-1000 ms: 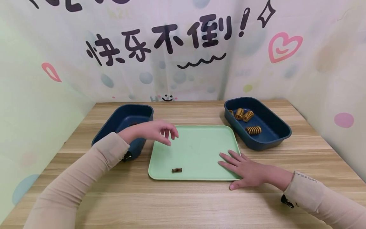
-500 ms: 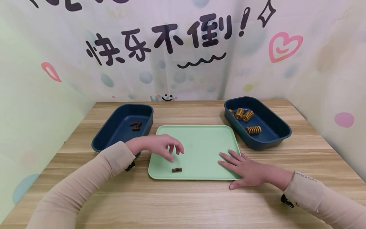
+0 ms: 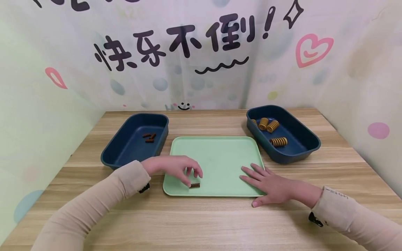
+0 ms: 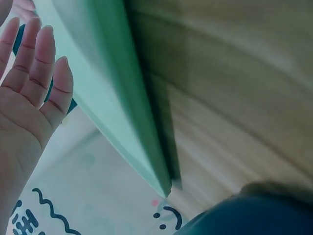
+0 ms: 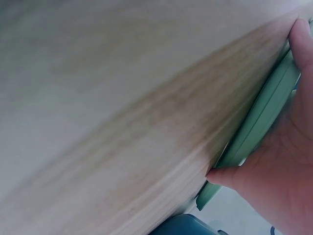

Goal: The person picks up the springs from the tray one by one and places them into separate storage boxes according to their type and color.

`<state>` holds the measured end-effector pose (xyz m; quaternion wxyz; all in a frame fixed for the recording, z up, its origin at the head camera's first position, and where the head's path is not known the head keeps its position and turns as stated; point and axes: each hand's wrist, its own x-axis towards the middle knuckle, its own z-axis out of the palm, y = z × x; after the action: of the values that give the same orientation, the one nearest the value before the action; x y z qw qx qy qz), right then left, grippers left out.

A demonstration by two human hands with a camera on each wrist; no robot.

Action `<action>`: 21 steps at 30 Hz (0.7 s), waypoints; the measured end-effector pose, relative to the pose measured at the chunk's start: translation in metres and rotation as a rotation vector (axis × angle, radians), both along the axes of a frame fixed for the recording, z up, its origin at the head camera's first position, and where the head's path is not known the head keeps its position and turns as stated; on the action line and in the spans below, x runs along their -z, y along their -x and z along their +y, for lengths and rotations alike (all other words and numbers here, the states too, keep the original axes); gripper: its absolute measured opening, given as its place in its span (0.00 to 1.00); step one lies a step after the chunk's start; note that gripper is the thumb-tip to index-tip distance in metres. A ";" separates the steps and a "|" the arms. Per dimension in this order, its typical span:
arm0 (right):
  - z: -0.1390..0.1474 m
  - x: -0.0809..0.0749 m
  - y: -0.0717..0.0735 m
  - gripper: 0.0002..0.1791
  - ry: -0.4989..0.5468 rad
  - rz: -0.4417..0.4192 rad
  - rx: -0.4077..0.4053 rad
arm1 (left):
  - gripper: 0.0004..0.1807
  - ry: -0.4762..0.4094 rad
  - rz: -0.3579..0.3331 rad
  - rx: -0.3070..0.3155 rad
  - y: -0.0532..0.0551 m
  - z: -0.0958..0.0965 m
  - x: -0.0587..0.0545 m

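A small dark-brown coil spring (image 3: 195, 185) lies near the front edge of the pale green tray (image 3: 216, 157). My left hand (image 3: 177, 166) is over the tray's left part, its thumb tip overlapping the spring's left end in the head view. The other fingers arch above and beyond the spring, apart from the thumb. In the left wrist view the fingers of the left hand (image 4: 36, 73) look gently bent with nothing in the palm. My right hand (image 3: 276, 188) rests spread on the tray's front right corner, thumb on the wooden table.
A blue bin (image 3: 108, 160) at the left holds several small brown springs (image 3: 149, 140). Another blue bin (image 3: 309, 148) at the right has several larger yellow springs (image 3: 272, 126). Behind the table (image 3: 207, 223) hangs a printed cloth (image 3: 201, 90).
My left hand has come down from beside the left bin towards the front of the tray, to the brown spring. My right hand stays where it was.
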<state>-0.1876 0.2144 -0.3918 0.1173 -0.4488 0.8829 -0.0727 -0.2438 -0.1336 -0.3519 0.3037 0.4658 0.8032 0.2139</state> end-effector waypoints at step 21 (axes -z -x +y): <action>0.000 -0.001 0.000 0.43 -0.008 -0.013 0.005 | 0.18 0.078 -0.011 0.052 -0.004 0.008 0.012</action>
<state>-0.1875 0.2143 -0.3912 0.1247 -0.4458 0.8834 -0.0725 -0.2400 -0.1259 -0.3635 0.3312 0.4732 0.7969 0.1771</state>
